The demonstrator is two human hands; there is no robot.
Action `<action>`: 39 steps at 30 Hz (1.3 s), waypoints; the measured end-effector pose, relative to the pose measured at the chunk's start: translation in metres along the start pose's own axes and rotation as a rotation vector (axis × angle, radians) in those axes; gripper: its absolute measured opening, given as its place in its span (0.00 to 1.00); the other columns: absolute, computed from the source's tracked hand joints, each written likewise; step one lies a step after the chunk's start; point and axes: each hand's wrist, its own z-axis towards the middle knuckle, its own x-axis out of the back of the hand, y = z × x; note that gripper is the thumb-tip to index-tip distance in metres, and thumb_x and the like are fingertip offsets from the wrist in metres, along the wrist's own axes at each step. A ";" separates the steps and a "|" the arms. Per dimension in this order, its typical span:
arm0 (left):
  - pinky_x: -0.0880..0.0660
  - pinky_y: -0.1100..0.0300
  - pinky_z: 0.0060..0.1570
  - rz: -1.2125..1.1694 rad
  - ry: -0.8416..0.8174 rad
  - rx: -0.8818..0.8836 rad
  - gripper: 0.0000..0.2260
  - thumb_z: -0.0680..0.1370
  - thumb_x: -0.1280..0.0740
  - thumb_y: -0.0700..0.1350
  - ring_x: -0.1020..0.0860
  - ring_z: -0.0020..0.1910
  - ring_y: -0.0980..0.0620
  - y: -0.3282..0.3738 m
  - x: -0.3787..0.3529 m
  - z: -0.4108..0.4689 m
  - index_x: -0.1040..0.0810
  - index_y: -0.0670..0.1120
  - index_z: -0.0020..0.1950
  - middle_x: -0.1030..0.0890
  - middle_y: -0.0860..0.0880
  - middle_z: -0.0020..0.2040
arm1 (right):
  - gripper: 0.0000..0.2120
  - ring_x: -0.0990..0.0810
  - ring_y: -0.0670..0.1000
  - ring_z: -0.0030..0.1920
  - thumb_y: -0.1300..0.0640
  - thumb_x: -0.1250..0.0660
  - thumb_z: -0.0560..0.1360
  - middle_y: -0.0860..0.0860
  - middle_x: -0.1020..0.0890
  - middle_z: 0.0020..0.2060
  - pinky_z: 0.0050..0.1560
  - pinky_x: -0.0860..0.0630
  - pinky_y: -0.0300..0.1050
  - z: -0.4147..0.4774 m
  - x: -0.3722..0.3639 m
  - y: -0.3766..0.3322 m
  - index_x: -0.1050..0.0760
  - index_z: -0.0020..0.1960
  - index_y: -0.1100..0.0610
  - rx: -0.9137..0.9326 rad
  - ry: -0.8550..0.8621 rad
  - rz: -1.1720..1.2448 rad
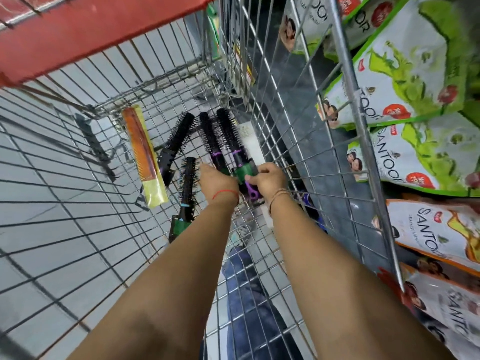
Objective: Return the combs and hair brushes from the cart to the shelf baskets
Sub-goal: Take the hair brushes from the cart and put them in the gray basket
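Both hands in wire cart (109,162): right hand (268,179) grip closed on round brush (233,141) handle, left hand (215,178) grip unclear, prob. gathering brushes for one carry w/ comb (144,152) left.

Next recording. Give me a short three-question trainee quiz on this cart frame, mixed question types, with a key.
1. True or false: the orange comb in its yellow sleeve lies to the left of the black round brushes on the cart floor.
2. Which hand closes on the brush with the green and purple handle? A) left hand B) right hand C) neither
3. Fill in: the packets on the shelf to the right of the cart read ____.

Key: 1 true; 2 B; 3 Santoor.
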 end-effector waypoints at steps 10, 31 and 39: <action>0.25 0.55 0.32 -0.385 -0.501 0.146 0.06 0.77 0.38 0.33 0.19 0.25 0.49 -0.005 0.092 0.007 0.25 0.39 0.52 0.19 0.44 0.25 | 0.07 0.23 0.52 0.38 0.70 0.29 0.67 0.61 0.20 0.53 0.17 0.30 0.27 -0.062 0.004 0.000 0.26 0.40 0.65 0.074 0.068 0.168; 0.21 0.65 0.25 -0.319 -1.321 -0.803 0.12 0.80 0.45 0.33 0.19 0.23 0.59 0.154 0.214 -0.297 0.27 0.43 0.41 0.17 0.52 0.23 | 0.15 0.25 0.45 0.31 0.71 0.31 0.68 0.49 0.23 0.28 0.29 0.31 0.37 -0.380 0.168 -0.059 0.30 0.33 0.55 0.777 0.558 0.920; 0.22 0.55 0.37 0.047 -1.163 -1.030 0.08 0.80 0.42 0.36 0.17 0.33 0.52 0.205 0.144 -0.395 0.25 0.38 0.45 0.18 0.40 0.38 | 0.13 0.27 0.50 0.30 0.72 0.31 0.68 0.53 0.22 0.28 0.33 0.32 0.43 -0.410 0.282 -0.023 0.27 0.32 0.57 0.733 0.827 1.033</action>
